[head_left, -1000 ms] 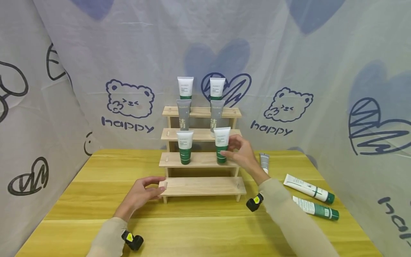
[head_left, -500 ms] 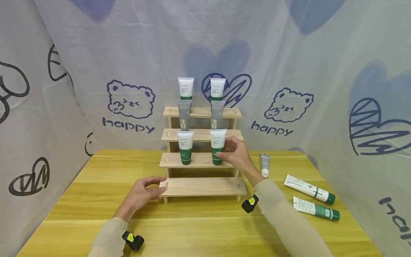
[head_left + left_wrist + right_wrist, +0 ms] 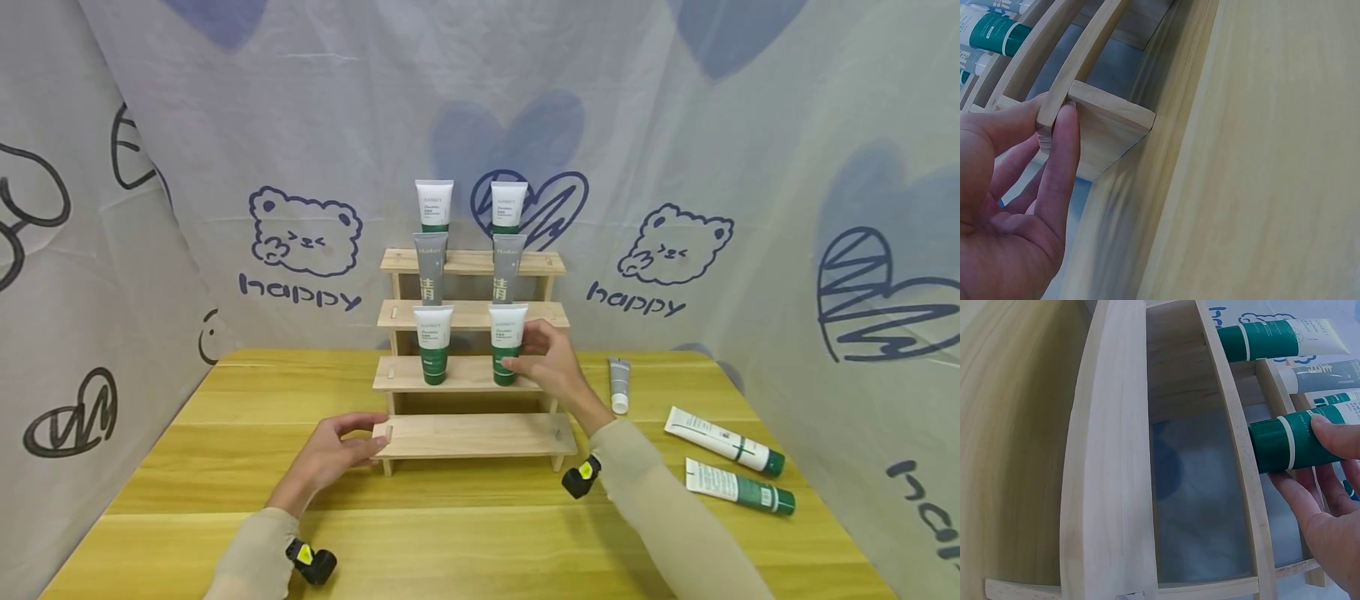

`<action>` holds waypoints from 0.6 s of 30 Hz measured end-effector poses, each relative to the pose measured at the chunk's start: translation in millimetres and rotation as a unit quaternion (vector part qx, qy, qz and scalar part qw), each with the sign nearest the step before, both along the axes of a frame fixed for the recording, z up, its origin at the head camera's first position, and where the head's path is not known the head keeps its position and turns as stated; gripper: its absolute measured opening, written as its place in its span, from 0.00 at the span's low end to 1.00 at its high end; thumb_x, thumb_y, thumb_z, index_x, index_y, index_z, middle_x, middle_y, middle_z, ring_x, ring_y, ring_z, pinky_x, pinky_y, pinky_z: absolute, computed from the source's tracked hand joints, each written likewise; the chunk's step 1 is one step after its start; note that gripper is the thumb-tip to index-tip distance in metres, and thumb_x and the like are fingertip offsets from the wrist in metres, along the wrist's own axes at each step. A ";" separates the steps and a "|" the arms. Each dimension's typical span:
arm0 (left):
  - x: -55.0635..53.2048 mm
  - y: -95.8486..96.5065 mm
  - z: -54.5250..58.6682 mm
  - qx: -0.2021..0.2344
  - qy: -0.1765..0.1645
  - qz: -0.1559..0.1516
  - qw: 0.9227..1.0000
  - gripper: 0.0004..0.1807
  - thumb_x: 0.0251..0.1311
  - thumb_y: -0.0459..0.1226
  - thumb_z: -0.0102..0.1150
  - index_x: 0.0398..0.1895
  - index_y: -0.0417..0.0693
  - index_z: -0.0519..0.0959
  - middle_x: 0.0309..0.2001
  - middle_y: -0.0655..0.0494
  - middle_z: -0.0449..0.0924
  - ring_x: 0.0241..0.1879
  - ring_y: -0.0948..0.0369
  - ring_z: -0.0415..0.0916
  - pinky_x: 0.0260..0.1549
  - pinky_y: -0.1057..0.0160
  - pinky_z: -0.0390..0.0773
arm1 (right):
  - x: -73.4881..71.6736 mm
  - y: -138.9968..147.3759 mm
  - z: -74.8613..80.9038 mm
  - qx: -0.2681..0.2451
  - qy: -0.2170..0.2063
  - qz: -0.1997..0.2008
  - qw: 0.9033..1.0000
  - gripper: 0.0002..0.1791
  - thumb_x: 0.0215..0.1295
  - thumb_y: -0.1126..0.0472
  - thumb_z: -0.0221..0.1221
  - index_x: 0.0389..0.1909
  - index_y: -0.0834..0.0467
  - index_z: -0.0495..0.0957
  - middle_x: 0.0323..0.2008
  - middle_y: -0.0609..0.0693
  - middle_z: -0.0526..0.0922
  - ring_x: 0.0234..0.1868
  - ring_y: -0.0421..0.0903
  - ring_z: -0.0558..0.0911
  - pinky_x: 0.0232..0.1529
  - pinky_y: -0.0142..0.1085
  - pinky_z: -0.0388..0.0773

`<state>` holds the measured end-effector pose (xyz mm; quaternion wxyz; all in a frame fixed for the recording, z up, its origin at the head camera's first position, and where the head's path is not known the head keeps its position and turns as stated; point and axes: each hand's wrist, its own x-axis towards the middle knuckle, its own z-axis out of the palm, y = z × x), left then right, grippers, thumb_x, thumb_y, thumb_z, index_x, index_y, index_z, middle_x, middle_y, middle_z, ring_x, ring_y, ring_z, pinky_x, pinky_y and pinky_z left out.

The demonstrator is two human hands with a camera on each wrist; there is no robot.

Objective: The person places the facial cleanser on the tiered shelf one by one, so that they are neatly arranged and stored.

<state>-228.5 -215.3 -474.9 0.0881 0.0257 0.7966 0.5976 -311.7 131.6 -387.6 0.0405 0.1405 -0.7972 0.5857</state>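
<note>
A stepped wooden display rack stands on the table. My left hand pinches the left end of its lowest shelf between thumb and fingers, as the left wrist view shows up close. On the second shelf from the bottom, my right hand holds a white and green squeeze tube by its lower green part, cap down and upright. A matching tube stands left of it. Grey tubes stand one shelf higher, and two white and green tubes stand on the top shelf, their lower parts partly hidden.
Right of the rack, a small grey tube lies on the wooden table. Two larger white and green tubes lie near the table's right edge. A printed cloth hangs behind and at both sides.
My right hand has shifted the white and green tube left along its shelf and set it straighter, moving only slightly in the last half second. My left hand stays at the rack's end.
</note>
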 end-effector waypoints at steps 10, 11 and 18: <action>-0.3 -0.3 -1.3 0.003 0.002 -0.004 1.000 0.30 0.67 0.43 0.68 0.69 0.44 0.75 0.68 0.39 0.72 0.49 0.59 0.85 0.46 0.60 0.89 | -0.6 -0.7 -1.0 -0.004 -0.004 0.004 1.000 0.30 0.57 0.70 0.71 0.61 0.64 0.74 0.61 0.65 0.82 0.59 0.61 0.82 0.68 0.54 0.76; -0.3 -0.3 -1.4 0.003 0.002 -0.004 1.000 0.29 0.67 0.43 0.68 0.69 0.44 0.75 0.68 0.39 0.72 0.49 0.59 0.85 0.47 0.60 0.89 | -0.2 -0.5 -0.8 -0.003 -0.004 0.005 1.000 0.30 0.57 0.70 0.71 0.61 0.64 0.74 0.60 0.65 0.82 0.59 0.61 0.82 0.68 0.54 0.77; -0.4 -0.4 -1.7 -0.006 0.002 -0.002 1.000 0.29 0.68 0.43 0.68 0.69 0.45 0.76 0.69 0.39 0.72 0.50 0.59 0.85 0.46 0.61 0.89 | 1.9 0.9 -0.1 0.012 -0.002 0.016 1.000 0.29 0.59 0.70 0.71 0.61 0.64 0.74 0.61 0.64 0.82 0.61 0.61 0.81 0.68 0.54 0.76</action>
